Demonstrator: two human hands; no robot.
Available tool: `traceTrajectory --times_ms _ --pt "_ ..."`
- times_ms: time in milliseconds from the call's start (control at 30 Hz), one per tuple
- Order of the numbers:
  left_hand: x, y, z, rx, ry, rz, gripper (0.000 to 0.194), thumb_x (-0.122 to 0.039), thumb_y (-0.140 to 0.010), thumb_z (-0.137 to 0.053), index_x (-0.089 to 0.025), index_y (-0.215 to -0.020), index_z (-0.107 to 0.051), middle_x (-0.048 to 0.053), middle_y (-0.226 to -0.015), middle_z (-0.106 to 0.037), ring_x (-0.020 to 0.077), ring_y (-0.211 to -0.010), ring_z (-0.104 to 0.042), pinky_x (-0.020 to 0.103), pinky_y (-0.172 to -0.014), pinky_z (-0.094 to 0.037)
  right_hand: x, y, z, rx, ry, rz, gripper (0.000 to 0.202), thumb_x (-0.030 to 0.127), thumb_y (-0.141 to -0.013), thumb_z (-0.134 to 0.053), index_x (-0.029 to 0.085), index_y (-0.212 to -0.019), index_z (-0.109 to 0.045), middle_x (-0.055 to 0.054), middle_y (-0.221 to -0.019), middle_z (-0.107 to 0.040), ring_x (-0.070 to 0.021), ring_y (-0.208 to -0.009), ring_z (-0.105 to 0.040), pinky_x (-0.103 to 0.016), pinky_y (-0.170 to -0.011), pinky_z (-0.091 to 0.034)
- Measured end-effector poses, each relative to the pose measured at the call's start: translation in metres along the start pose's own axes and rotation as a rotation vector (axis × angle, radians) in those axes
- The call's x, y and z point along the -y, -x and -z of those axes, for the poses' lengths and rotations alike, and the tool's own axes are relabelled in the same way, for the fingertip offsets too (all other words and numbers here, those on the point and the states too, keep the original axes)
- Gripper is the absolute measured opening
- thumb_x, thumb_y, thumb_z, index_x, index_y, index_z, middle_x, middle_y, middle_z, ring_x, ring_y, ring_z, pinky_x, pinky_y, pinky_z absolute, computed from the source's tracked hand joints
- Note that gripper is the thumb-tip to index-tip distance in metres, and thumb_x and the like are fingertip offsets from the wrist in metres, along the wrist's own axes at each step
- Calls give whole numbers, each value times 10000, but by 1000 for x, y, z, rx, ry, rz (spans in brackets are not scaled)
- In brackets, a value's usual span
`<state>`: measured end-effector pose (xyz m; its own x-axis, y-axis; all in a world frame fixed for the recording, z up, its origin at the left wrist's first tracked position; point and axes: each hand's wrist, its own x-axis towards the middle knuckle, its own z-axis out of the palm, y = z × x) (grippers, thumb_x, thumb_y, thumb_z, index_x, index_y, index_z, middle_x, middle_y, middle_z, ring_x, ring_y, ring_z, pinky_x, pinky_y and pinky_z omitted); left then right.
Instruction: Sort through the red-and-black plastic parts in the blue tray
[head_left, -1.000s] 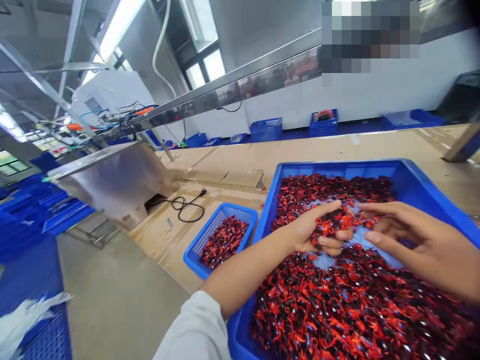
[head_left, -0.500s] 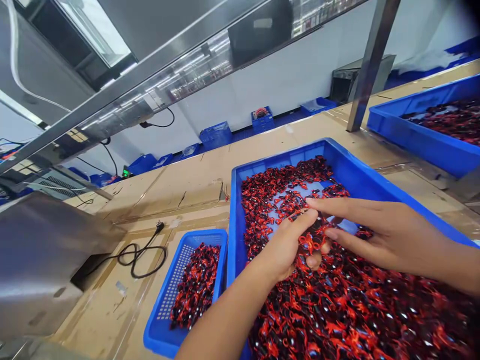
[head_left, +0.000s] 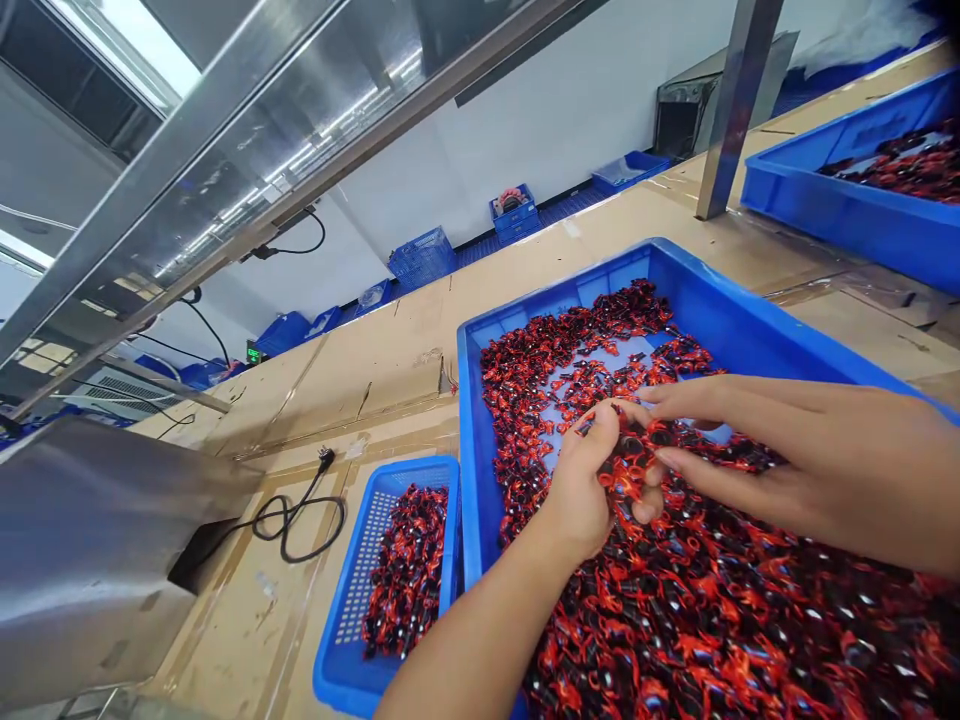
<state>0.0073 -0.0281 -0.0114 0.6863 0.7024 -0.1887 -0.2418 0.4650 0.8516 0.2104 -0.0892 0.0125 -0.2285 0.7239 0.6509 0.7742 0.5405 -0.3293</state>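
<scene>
A big blue bin (head_left: 750,330) in front of me holds a heap of small red and black parts (head_left: 712,610). My left hand (head_left: 592,490) is cupped inside the bin, closed around a clump of these parts. My right hand (head_left: 787,450) reaches in from the right with its fingers spread, fingertips touching the clump at my left hand. A patch of bare blue floor shows in the bin just beyond my hands.
A small blue perforated basket (head_left: 360,600) with more red and black parts sits left of the bin on the cardboard-covered table (head_left: 390,360). A black cable (head_left: 300,515) and a steel housing (head_left: 82,550) lie at left. Another blue bin (head_left: 847,205) and a steel post (head_left: 731,110) stand at right.
The view swung right and down. My left hand stayed closed on a clump of parts while my right hand's fingers came up to it.
</scene>
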Motion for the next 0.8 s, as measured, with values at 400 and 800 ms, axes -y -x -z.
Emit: traceTrajectory --times_ms 400,800 --pt "5 0 -14 -178 -84 -77 813 -1008 -769 -750 -209 -777 -599 -17 -578 -488 147 -506 -531 251 -463 -338 1 -6 -14 -84 -118 146 473 214 -1082 -669 379 -1517 -753 -21 -1323 -874 -289 -1133 -851 -438 -970 -694" --pt "11 1 -30 -271 0 -13 824 -1003 -885 -629 -184 -793 -638 4 -617 -558 98 -444 -445 241 -448 -339 -12 -6 -20 -77 -176 188 228 249 -1085 -723 312 -1297 -778 -38 -1115 -798 -225 -1001 -770 -349 -881 -622"
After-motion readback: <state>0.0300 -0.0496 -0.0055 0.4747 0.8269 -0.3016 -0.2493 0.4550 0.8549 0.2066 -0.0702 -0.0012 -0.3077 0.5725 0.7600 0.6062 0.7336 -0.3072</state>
